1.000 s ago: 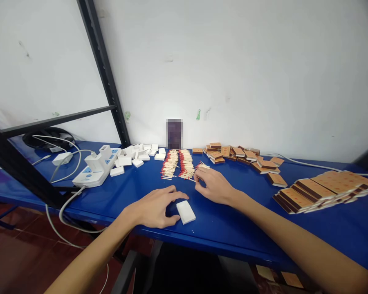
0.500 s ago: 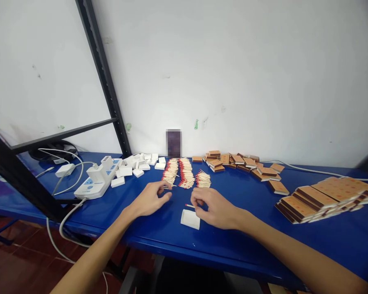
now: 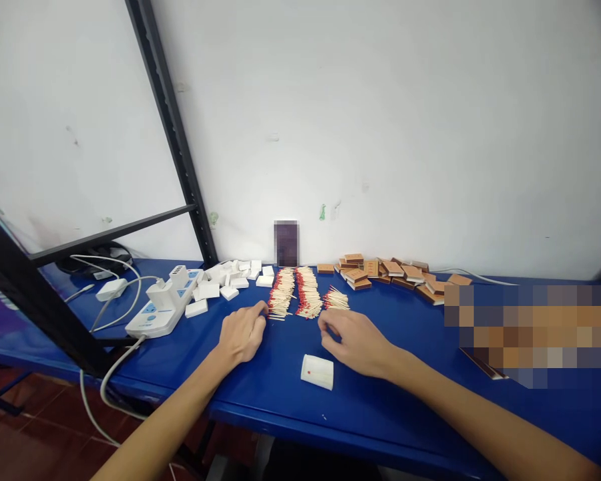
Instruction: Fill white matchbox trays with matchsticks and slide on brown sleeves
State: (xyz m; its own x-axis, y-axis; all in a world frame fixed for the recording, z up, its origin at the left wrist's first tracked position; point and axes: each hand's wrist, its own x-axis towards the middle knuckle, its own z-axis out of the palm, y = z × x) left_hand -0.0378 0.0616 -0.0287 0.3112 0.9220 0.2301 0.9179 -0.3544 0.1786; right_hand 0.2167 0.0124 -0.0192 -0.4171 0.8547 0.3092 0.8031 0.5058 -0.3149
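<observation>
My left hand lies on the blue table with its fingers curled, the tips pinching at the near edge of the left matchstick pile. My right hand rests just right of the middle, fingers bent into a loose pinch; what they hold is hidden. It sits just below a small fanned bunch of matchsticks. A white inner matchbox tray lies between and in front of both hands, with one red match head showing in it. A second matchstick row lies behind.
Several empty white trays are heaped at the back left beside a white power strip with cables. Brown matchbox sleeves are scattered at the back right; a blurred patch covers the stack at the far right. A black metal frame leans at the left.
My left hand left the white tray and went forward to the left matchstick pile. My right hand came back from the matchsticks towards the tray, which now shows a match inside.
</observation>
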